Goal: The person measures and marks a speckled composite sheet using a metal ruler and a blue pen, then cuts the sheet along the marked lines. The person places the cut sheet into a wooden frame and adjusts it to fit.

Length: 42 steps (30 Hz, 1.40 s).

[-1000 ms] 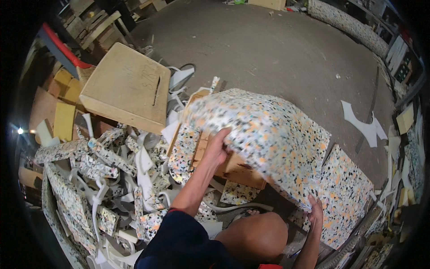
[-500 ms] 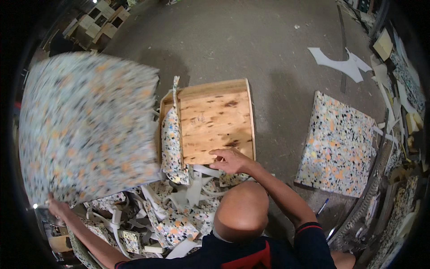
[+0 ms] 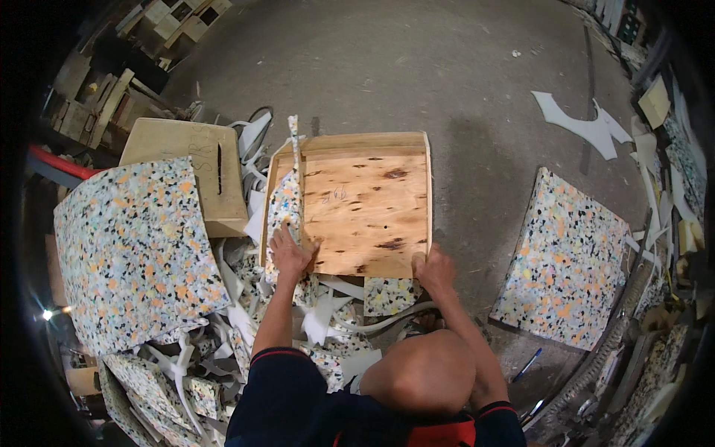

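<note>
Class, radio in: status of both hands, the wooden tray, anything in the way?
Left hand on speckled foam strip, fingers spread. Right hand at near right corner of wooden tray. Strip overlies tray's left side.

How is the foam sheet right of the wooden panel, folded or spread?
Spread: the foam sheet shows four corners and no fold across its top.

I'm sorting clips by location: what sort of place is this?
Probably an upholstery workshop: the tray-shaped brown wooden panel, flat multicoloured speckled foam sheet at right and forked flat white offcut suggest so.
</note>
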Tool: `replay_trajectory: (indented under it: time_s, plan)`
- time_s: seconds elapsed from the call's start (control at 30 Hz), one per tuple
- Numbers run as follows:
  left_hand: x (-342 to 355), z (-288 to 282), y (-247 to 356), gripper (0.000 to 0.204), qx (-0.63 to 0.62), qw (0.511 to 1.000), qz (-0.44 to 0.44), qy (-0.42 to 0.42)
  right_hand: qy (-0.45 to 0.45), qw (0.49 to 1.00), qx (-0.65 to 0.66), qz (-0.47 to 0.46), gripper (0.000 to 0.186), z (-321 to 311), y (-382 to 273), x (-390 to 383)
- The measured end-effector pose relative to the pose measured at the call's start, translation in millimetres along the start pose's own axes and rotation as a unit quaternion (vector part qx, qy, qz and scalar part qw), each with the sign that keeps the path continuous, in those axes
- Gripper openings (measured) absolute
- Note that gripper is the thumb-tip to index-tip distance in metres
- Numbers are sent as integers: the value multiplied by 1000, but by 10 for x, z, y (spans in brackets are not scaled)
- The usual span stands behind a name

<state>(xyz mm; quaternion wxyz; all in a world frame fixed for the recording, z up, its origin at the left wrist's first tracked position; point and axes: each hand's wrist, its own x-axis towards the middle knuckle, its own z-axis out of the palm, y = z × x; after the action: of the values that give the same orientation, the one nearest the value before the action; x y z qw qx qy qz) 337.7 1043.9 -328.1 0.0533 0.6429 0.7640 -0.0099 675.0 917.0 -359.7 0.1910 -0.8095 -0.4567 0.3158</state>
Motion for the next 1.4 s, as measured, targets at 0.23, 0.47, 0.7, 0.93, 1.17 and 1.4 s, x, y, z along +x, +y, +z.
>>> replay_trajectory:
  time_s: [0.23, 0.47, 0.7, 0.93, 1.17, 1.4]
  plan:
    - [135, 104, -293, 81, 100, 995, -3, 14, -8, 999, -9, -44, 30, 76, 41, 261]
    - [325, -1229, -937, 70, 19, 967, 29, 251, 88, 986, -97, -107, 18, -689, -24, 814]
    - [248, -1100, -790, 49, 158, 914, 92, 362, 118, 978, -171, 8, 24, -1484, 588, 1541]
    - [94, 820, 806, 50, -313, 939, 74, -120, 201, 967, -146, 56, 29, -1152, 1674, 1424]
    - [351, 1272, 1091, 34, -246, 961, 102, 71, 192, 973, -85, 100, 24, -1310, 1818, 1657]
    - [1336, 1105, 2377, 42, -202, 966, 157, -24, 239, 960, -41, 142, 28, -1554, 2366, 1724]
